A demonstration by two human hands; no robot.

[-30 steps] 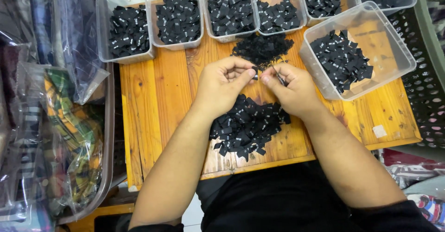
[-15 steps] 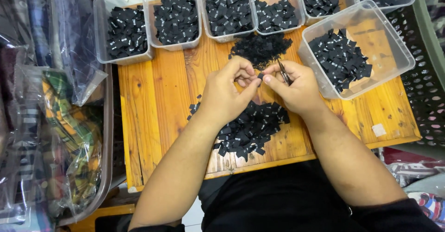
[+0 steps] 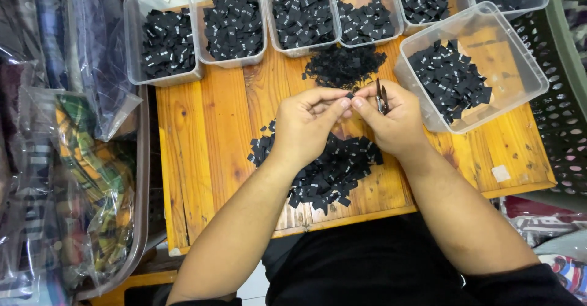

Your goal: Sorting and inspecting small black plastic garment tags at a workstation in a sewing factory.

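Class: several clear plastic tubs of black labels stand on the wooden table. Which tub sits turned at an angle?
The large tub at the table's right, beside the right hand; the others stand straight in a row along the far edge.

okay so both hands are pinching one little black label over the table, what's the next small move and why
Probably snip it: the left hand and right hand pinch a small black label between fingertips, and small snips sit in the right hand beside it.

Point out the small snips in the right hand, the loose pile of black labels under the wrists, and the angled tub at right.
small snips (image 3: 381, 97), head view, on the dark blades.
loose pile of black labels (image 3: 333, 174), head view, pile's middle.
angled tub (image 3: 524, 61), head view, bare floor near the right wall.
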